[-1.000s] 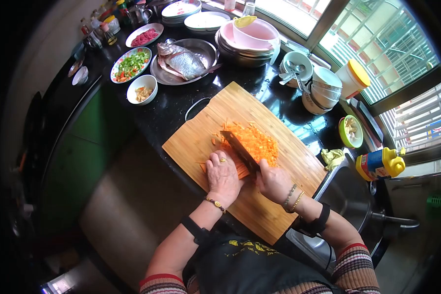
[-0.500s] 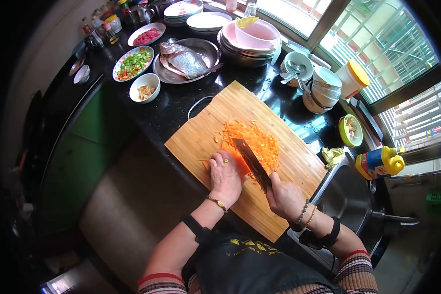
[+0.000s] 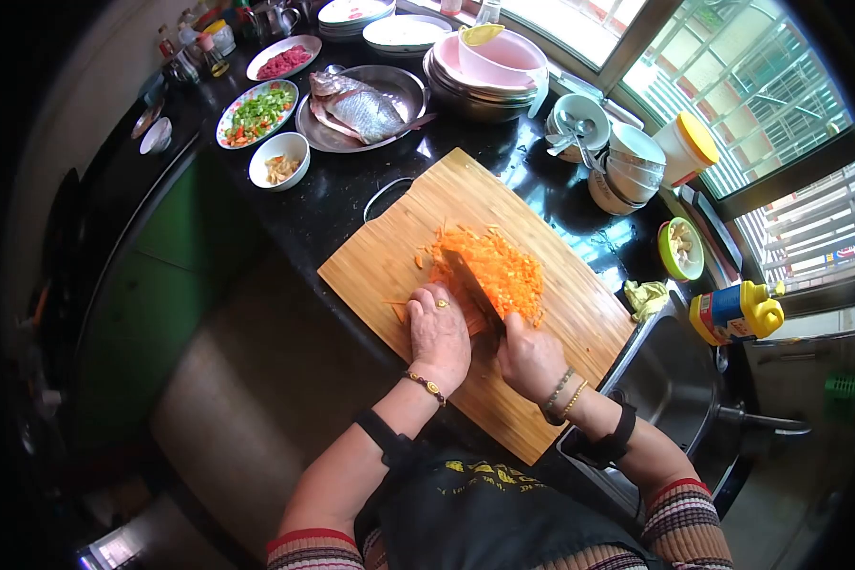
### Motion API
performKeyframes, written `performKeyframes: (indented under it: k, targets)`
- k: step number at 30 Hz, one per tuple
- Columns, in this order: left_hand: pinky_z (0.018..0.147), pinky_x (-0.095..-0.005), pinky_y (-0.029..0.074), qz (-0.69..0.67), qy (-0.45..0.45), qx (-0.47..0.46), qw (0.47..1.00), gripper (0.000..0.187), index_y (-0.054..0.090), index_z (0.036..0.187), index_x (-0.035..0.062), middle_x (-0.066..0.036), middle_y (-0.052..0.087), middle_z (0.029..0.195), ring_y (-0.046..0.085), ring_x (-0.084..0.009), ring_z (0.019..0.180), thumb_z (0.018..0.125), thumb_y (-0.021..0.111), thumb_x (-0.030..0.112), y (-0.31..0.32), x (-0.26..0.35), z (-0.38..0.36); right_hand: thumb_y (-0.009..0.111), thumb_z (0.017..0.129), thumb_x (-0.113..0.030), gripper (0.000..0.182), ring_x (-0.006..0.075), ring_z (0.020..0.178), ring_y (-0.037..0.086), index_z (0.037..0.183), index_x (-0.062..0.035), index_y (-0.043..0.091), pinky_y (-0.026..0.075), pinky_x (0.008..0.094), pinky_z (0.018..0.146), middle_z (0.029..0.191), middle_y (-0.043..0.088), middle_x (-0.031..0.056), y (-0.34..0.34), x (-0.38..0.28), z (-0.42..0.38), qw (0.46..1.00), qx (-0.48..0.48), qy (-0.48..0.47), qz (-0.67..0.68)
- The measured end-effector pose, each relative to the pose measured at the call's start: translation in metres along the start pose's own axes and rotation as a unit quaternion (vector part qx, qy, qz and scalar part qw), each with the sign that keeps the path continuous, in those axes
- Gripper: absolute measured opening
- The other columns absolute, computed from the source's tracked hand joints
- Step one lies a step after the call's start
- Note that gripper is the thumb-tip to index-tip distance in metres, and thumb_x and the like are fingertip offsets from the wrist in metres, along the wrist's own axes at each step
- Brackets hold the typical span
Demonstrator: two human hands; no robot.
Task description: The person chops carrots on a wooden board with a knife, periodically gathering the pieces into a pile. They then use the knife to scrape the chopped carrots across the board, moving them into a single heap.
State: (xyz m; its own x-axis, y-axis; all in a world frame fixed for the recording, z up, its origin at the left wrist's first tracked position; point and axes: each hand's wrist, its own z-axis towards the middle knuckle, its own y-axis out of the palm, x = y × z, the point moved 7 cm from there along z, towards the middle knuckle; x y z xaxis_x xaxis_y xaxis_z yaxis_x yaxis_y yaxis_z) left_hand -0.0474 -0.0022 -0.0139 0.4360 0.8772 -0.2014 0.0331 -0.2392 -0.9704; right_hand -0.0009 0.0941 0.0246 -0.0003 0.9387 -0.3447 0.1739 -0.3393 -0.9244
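Observation:
My right hand (image 3: 532,359) grips the handle of a dark-bladed kitchen knife (image 3: 472,290). Its blade stands on edge between my left hand and a heap of finely chopped carrot (image 3: 503,271). With fingers curled, my left hand (image 3: 437,334) presses down on carrot strips (image 3: 453,296) right beside the blade; most of them are hidden under the fingers. Everything lies on a wooden cutting board (image 3: 565,252), with a few loose carrot sticks left of my left hand.
Behind the board are a fish (image 3: 359,109) on a metal plate, a plate of chopped green vegetables (image 3: 258,116) and a small white bowl (image 3: 281,160). Stacked bowls (image 3: 627,166) stand by the window. A sink (image 3: 670,366) and a yellow-capped bottle (image 3: 731,315) are at the right.
My right hand and the knife have moved a little left and down, bringing the blade closer to upright and nearer my left hand. My left hand stays on the carrot.

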Motion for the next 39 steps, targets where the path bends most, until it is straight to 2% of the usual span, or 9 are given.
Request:
performKeyframes:
  k: [2, 4, 15, 21, 23, 24, 26, 30, 39]
  targets:
    - [0.087, -0.0373, 0.033, 0.000, -0.005, -0.003, 1.000, 0.047, 0.053, 0.116, -0.0038, -0.018, 0.047, 0.118, 0.041, -0.0309, 0.107, 0.084, 0.050, 0.031, 0.001, -0.002, 0.000, 0.051, 0.080, -0.012, 0.016, 0.0394, 0.055, 0.058, 0.086, -0.0002, 0.042, 0.046, 0.0495, 0.052, 0.056, 0.056, 0.0217, -0.002, 0.009, -0.003, 1.000, 0.010, 0.003, 0.027]
    - [0.087, -0.0362, 0.034, 0.012, -0.021, 0.006, 1.000, 0.080, 0.044, 0.119, -0.0089, -0.017, 0.045, 0.115, 0.040, -0.0281, 0.104, 0.071, 0.066, 0.051, 0.006, -0.001, 0.002, 0.051, 0.081, -0.012, 0.016, 0.0401, 0.054, 0.058, 0.087, -0.0001, 0.041, 0.045, 0.0502, 0.052, 0.056, 0.055, 0.0222, -0.015, 0.006, -0.011, 0.999, 0.001, 0.008, 0.038]
    - [0.087, -0.0371, 0.033, -0.050, 0.003, 0.001, 0.999, 0.071, 0.051, 0.112, -0.0069, -0.017, 0.045, 0.111, 0.040, -0.0300, 0.103, 0.073, 0.064, 0.051, 0.007, 0.002, 0.002, 0.050, 0.080, -0.011, 0.018, 0.0401, 0.057, 0.058, 0.088, 0.0026, 0.041, 0.046, 0.0501, 0.054, 0.058, 0.056, 0.0222, -0.020, -0.008, -0.017, 0.997, -0.069, 0.012, 0.039]
    - [0.088, -0.0359, 0.035, 0.028, -0.032, 0.022, 0.999, 0.067, 0.051, 0.112, -0.0075, -0.017, 0.045, 0.114, 0.041, -0.0282, 0.104, 0.072, 0.068, 0.043, 0.006, -0.001, 0.003, 0.051, 0.080, -0.013, 0.018, 0.0388, 0.061, 0.060, 0.086, 0.0017, 0.042, 0.047, 0.0490, 0.057, 0.064, 0.059, 0.0226, 0.005, -0.010, 0.006, 0.998, -0.051, 0.027, 0.021]
    - [0.085, -0.0376, 0.035, 0.021, -0.012, -0.009, 1.000, 0.052, 0.052, 0.118, -0.0047, -0.018, 0.049, 0.115, 0.043, -0.0314, 0.107, 0.084, 0.052, 0.034, 0.009, 0.002, 0.004, 0.051, 0.081, -0.014, 0.018, 0.0392, 0.060, 0.060, 0.087, 0.0009, 0.042, 0.047, 0.0493, 0.057, 0.063, 0.059, 0.0225, 0.006, -0.004, 0.004, 0.999, -0.032, 0.029, 0.033]
    - [0.085, -0.0376, 0.035, 0.020, -0.011, -0.004, 1.000, 0.052, 0.052, 0.118, -0.0047, -0.018, 0.049, 0.115, 0.043, -0.0314, 0.107, 0.084, 0.052, 0.034, 0.003, 0.001, 0.003, 0.051, 0.082, -0.015, 0.019, 0.0397, 0.060, 0.059, 0.088, 0.0002, 0.042, 0.047, 0.0496, 0.056, 0.063, 0.059, 0.0224, 0.004, 0.001, 0.003, 0.998, -0.014, 0.029, 0.045]
    - [0.091, -0.0363, 0.035, -0.096, -0.020, -0.027, 0.995, 0.084, 0.040, 0.123, -0.0107, -0.019, 0.044, 0.116, 0.042, -0.0296, 0.107, 0.066, 0.075, 0.041, -0.006, -0.006, 0.000, 0.051, 0.082, -0.016, 0.018, 0.0403, 0.059, 0.059, 0.089, -0.0009, 0.043, 0.046, 0.0500, 0.056, 0.062, 0.059, 0.0225, 0.006, 0.014, 0.000, 0.998, 0.011, 0.018, 0.062]
    - [0.096, -0.0417, 0.032, -0.262, -0.041, 0.061, 0.962, 0.098, 0.031, 0.127, -0.0144, -0.023, 0.041, 0.120, 0.038, -0.0333, 0.113, 0.060, 0.081, 0.035, -0.014, -0.020, -0.012, 0.051, 0.086, -0.017, 0.017, 0.0411, 0.054, 0.056, 0.092, -0.0040, 0.043, 0.044, 0.0509, 0.052, 0.059, 0.057, 0.0223, -0.021, 0.022, -0.008, 0.996, 0.040, -0.011, 0.079]
    - [0.099, -0.0479, 0.027, -0.211, -0.052, 0.068, 0.974, 0.088, 0.037, 0.126, -0.0133, -0.026, 0.041, 0.123, 0.035, -0.0378, 0.116, 0.069, 0.071, 0.045, 0.000, -0.011, -0.009, 0.050, 0.087, -0.016, 0.013, 0.0362, 0.049, 0.056, 0.085, -0.0044, 0.044, 0.043, 0.0460, 0.046, 0.051, 0.052, 0.0173, -0.042, -0.010, 0.023, 0.993, 0.000, -0.119, -0.025]
